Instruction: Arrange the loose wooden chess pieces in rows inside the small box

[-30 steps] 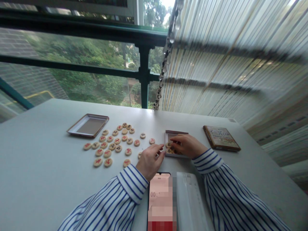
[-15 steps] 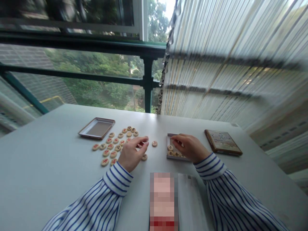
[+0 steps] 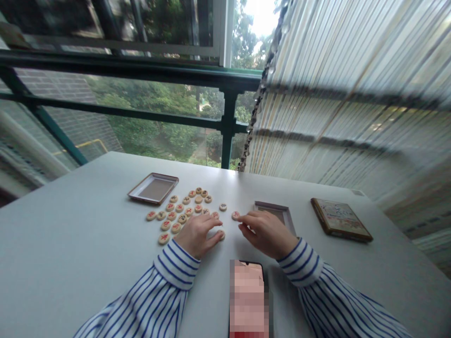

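Round xiangqi pieces (image 3: 171,215) with red or black characters lie in a loose group on the white table. Over the group's near right side is my left hand (image 3: 199,234), its thumb and fingers apart; it covers some pieces. One piece (image 3: 221,234) lies at the tip of my left thumb. My right hand (image 3: 269,232) has its thumb and index finger spread, the index fingertip at the edge of a red-marked piece (image 3: 236,215). Beneath and behind that hand sits a shallow open box (image 3: 289,217), its near part hidden. A black-marked piece (image 3: 223,206) lies between the hands.
An empty box tray (image 3: 153,188) lies at the far left of the pieces. A flat box with a picture cover (image 3: 340,219) rests at the right. A phone (image 3: 248,300) lies in front of me. Beyond the white table (image 3: 88,225) are a window with green bars and a string curtain.
My right hand has come left out of the open box to the red-marked piece. My left fingers have drawn back, uncovering the black-marked piece. The view has turned slightly left.
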